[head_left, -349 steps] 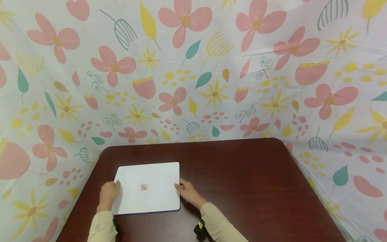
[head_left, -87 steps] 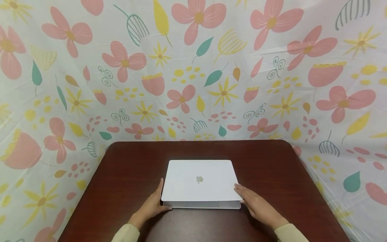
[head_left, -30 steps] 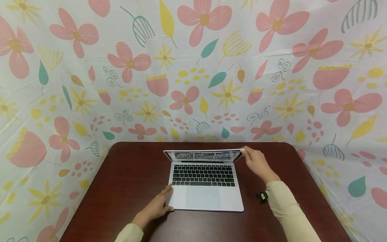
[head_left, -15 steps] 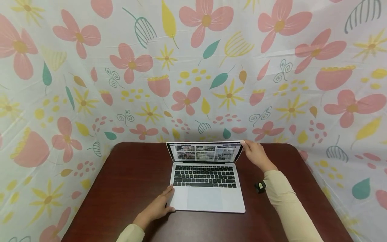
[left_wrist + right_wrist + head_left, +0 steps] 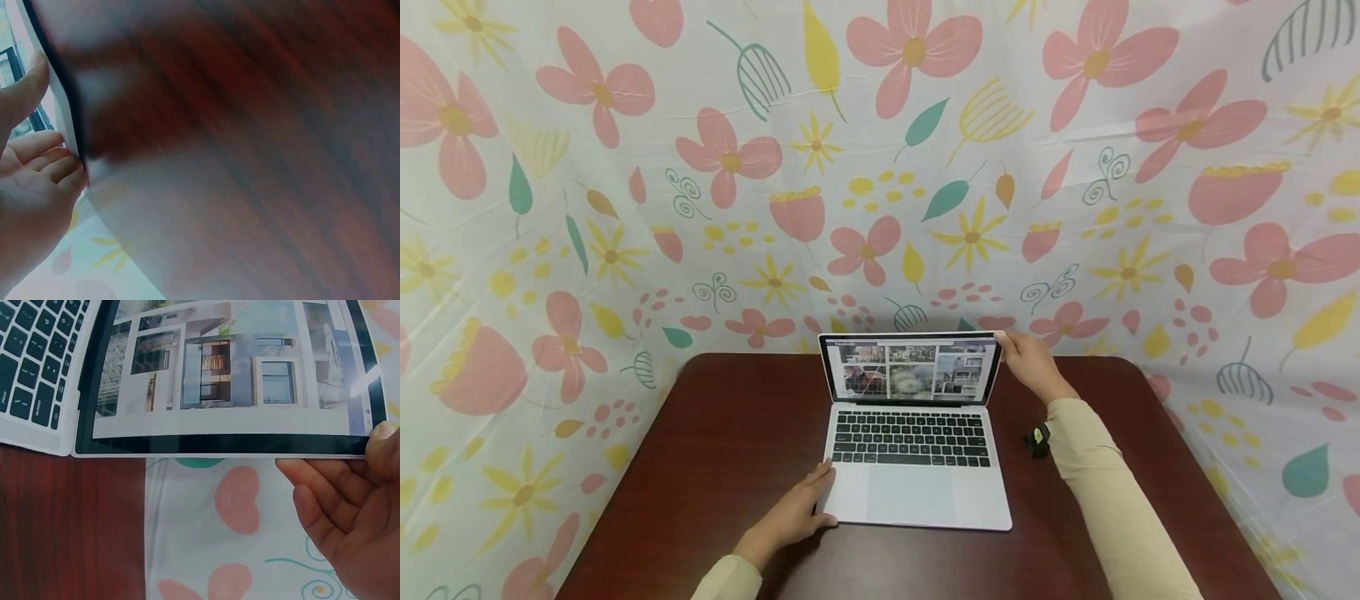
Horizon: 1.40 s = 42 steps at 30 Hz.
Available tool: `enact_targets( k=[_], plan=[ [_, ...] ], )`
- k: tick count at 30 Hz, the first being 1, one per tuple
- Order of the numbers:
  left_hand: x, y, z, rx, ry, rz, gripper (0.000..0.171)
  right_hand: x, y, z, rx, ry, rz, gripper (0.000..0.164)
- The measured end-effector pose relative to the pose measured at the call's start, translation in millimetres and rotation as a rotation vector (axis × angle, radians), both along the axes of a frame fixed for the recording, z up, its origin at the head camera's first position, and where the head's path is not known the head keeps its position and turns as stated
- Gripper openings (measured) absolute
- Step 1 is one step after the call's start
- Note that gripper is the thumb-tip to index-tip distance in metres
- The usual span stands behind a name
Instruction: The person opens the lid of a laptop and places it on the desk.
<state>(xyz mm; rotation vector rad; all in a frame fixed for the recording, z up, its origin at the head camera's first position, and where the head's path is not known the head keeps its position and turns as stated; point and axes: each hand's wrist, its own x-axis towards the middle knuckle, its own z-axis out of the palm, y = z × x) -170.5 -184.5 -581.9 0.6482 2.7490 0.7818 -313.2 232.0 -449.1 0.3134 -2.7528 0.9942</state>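
A silver laptop [image 5: 910, 496] stands unfolded on the table, its keyboard side toward me. Pictures of buildings fill its lit screen [image 5: 913, 373], which leans up from the hinge. My left hand [image 5: 790, 510] holds the front left corner of the base, fingers along the side and thumb at the front edge. The left wrist view shows those fingers bent against the thin edge [image 5: 65, 106]. With thumb and fingers, my right hand [image 5: 1032, 365] pinches the top right corner of the lid. In the right wrist view the thumb [image 5: 381, 447] lies on the screen's corner.
The dark red-brown table [image 5: 715, 450] has rounded far corners. Behind it and at both sides hangs a white cloth [image 5: 865, 192] with flowers and leaves. A small black device [image 5: 1037, 442] sits at the right wrist, by the sleeve [image 5: 1108, 492].
At first the laptop lay folded farther left, both hands on its sides; it moved to the right. My right hand then raised the lid, and the screen now stands steeper. My left hand stayed at the corner.
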Motion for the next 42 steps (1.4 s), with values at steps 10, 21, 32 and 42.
enact_targets(
  k=[10,21,32,42],
  plan=[
    [-5.9,4,6.3,-0.033,0.019,0.020,0.079,-24.5,-7,-1.7,-0.014,-0.029,-0.068,0.046],
    [-9.0,8,8.4,-0.050,0.010,0.034,0.080,-42.4,-13,-8.7,-0.115,-0.056,-0.174,0.048],
    [-7.3,6,12.3,-0.051,0.032,0.036,0.079,-53.2,-33,-19.7,-0.275,-0.129,-0.312,0.057],
    [-2.8,9,4.0,-0.048,0.051,0.031,0.078,-54.3,-36,-25.8,-0.342,-0.124,-0.367,0.049]
  ],
)
